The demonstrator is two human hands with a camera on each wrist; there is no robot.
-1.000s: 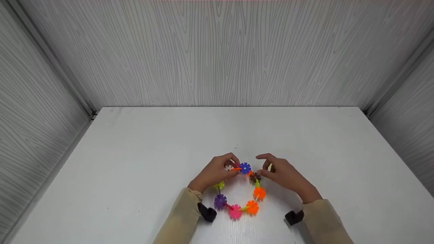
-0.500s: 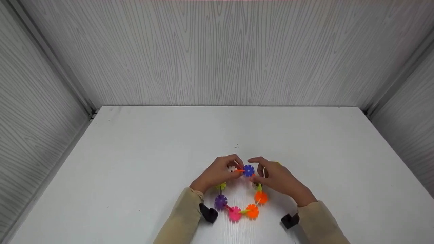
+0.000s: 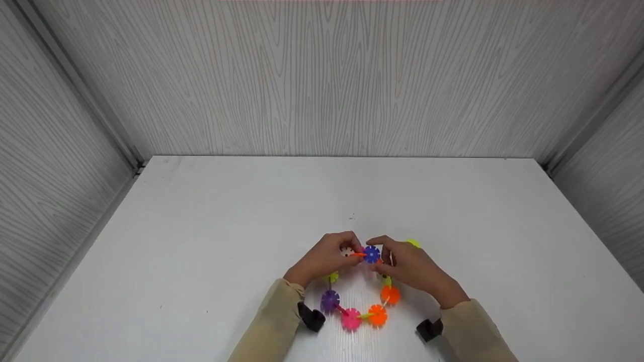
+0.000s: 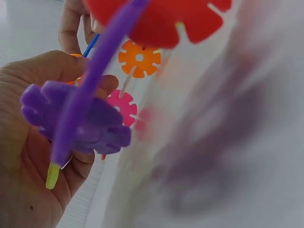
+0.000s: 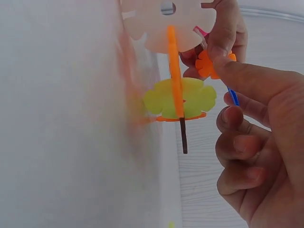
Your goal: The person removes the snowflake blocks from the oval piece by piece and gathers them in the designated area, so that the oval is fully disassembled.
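A loop of slotted plastic discs in several colours joins edge to edge on the table before me. My left hand (image 3: 329,255) pinches an orange disc (image 3: 357,254), with a white disc (image 3: 347,251) behind its fingers. Between my right hand's thumb and index finger is a blue disc (image 3: 372,254), which looks pinched at its edge. In the right wrist view the right hand (image 5: 266,137) has its other fingers curled, and the blue disc (image 5: 233,96) shows edge-on. A purple disc (image 4: 76,118) looms close in the left wrist view. My right hand (image 3: 410,264) partly hides the loop's right side.
The loop's near side has a purple disc (image 3: 330,301), a pink disc (image 3: 350,319) and two orange ones. A yellow-green disc (image 3: 412,243) peeks out beyond the right hand. The white table (image 3: 201,241) meets grey wood-grain panels (image 3: 312,80) at back and sides.
My right hand has come left and closed in on the blue disc. The left hand, with the discs it holds, has shifted slightly right and nearer.
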